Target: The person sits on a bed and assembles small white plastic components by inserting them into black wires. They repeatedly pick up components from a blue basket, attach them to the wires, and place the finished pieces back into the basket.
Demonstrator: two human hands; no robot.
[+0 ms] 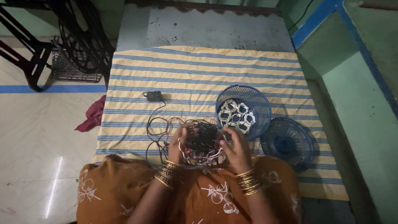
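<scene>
Both hands are buried in a tangle of thin wires that sits at the near edge of the striped cloth, just in front of the person's lap. The left hand curls around the left flank of the bundle with fingers bent into the strands, and the right hand cups the right flank, fingers half closed on the wires; neither is clenched tight. A few loose dark leads trail off to the left and run up to a small black box lying farther out on the cloth. Just beyond the right hand stands a blue mesh basket holding small coiled bundles in pale wrapping, and a second blue mesh piece, seemingly a lid or an upturned basket, lies beside it to the right. To handle the heap well, it seems wise to keep one hand steadying the mass while the other teases out a single strand, following it by touch rather than pulling hard, since tugging would likely tighten the knots and drag the trailing leads and the box across the cloth.
</scene>
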